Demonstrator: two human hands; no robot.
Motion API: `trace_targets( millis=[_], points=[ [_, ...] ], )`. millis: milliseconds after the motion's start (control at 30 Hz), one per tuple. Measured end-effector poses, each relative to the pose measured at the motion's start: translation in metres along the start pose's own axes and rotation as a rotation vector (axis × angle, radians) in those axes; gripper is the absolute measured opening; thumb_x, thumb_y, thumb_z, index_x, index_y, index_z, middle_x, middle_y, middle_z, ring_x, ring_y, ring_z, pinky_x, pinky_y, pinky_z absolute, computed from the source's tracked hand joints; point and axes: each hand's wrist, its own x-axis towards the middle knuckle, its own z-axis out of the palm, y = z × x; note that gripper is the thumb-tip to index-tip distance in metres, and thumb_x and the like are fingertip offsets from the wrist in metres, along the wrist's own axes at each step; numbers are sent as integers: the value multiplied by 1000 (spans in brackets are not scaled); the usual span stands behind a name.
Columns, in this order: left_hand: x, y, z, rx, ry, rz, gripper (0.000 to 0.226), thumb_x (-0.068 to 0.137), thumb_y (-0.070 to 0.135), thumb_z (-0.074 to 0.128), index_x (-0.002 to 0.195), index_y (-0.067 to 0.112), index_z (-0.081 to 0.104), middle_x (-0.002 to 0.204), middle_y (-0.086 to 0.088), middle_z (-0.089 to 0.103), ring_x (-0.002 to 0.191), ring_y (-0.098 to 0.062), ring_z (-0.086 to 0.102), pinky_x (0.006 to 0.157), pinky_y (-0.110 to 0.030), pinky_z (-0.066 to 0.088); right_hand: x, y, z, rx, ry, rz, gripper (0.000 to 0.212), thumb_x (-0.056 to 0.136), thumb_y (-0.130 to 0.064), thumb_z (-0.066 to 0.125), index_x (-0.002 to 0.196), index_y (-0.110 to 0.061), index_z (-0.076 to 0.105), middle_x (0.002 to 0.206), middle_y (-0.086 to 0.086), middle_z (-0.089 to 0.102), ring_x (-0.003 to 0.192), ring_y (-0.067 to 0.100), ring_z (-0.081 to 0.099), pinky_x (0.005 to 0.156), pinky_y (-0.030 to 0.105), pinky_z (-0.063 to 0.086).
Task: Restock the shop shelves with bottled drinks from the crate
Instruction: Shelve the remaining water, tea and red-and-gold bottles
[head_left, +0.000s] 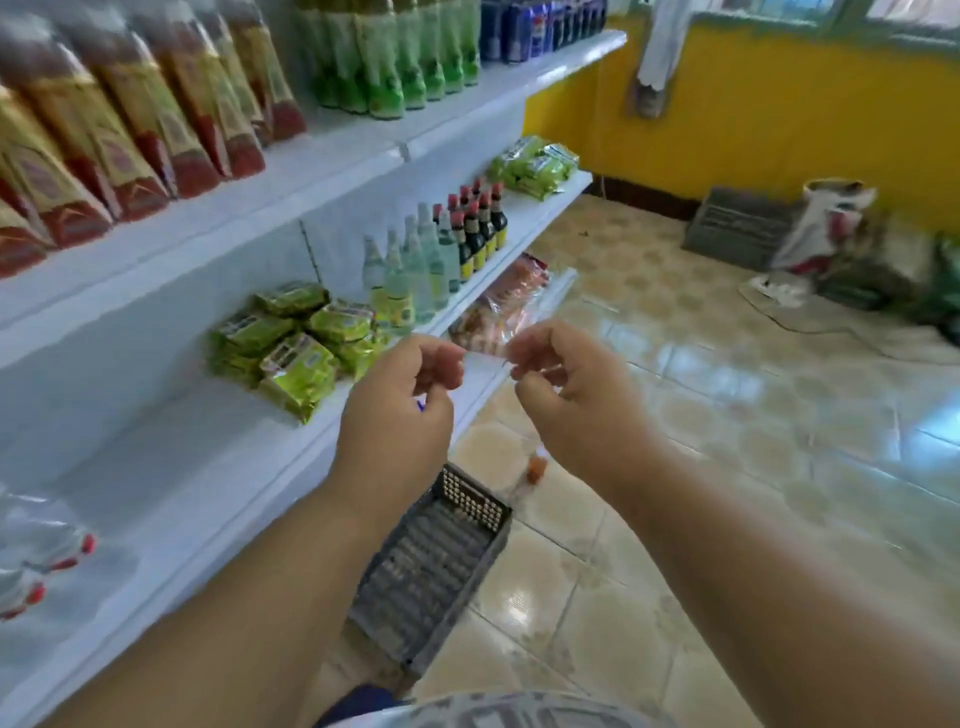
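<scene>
My left hand and my right hand are raised side by side in front of the middle shelf. Their fingers are curled, and fingertips and thumbs pinch a thin clear plastic scrap stretched between them; it is faint and blurred. A dark grey slatted crate lies on the floor below my arms, and I see no bottles in it. Clear bottles with red caps lie at the near left of the shelf. Further along stand clear green-tinted bottles and dark sauce bottles.
Green snack packets are piled on the same shelf. The upper shelf carries red-brown packs and green bottles. A small orange object lies on the tiled floor. A second crate and bags sit by the yellow wall.
</scene>
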Motion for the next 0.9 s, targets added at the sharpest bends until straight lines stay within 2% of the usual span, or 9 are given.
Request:
trace_targets(
  millis=[167,300,367,433,467,567,733,833,900],
  points=[
    [20,14,60,-42,-112,43,49,87,-2,51,93,45,61,94,19,69,93,0,65,79,-8,48,4,36,-51,-92,16,80,32,83,-2,59,96,-31,61,95,-10,66,91,7,64,78,22,52],
    [45,-2,94,-54,-176,17,45,88,-4,54,92,40,62,93,13,69,92,-2,65,78,-6,47,31,70,-58,-92,14,113,31,82,-3,62,97,-30,61,95,-11,64,89,4,63,76,18,52],
    [62,-13,108,-66,-168,-8,42,88,-3,55,92,39,63,92,16,69,91,-1,65,77,-7,47,47,87,-57,-84,-27,139,31,79,-7,62,94,-35,60,94,-13,64,88,3,64,74,16,52],
    [85,-28,128,-100,-138,-33,41,87,-2,54,91,39,63,91,17,68,90,-2,65,75,-6,47,72,109,-58,-101,-85,180,30,75,-16,60,90,-41,57,94,-13,64,87,5,65,75,21,55],
    [97,-34,137,-111,-134,-33,40,87,-1,54,89,38,63,90,16,68,90,-2,65,75,-6,47,84,118,-59,-119,-110,193,28,74,-19,59,90,-42,57,94,-13,64,87,7,66,77,28,57],
    [137,-55,164,-93,-189,-32,40,89,-1,55,87,39,61,90,12,67,90,3,62,74,-3,43,123,145,-62,-181,-176,232,28,73,-23,60,94,-40,57,97,-13,63,89,11,65,79,42,58],
    [206,-106,203,-7,-245,-17,39,90,2,57,93,41,59,94,16,65,96,5,59,77,1,40,183,202,-52,-298,-247,240,31,82,-23,72,109,-35,63,109,-14,57,98,3,55,87,35,54],
    [242,-152,239,53,-269,-21,37,88,2,59,103,36,59,98,18,62,100,10,56,77,4,38,220,254,-25,-321,-258,289,34,82,-27,73,113,-34,62,114,-15,49,94,9,55,84,37,53],
    [257,-188,269,90,-283,-58,37,87,0,59,107,32,59,100,15,59,99,16,53,77,4,37,238,300,-2,-333,-237,311,38,82,-28,74,117,-32,62,118,-13,48,100,13,54,86,35,52]
  ],
)
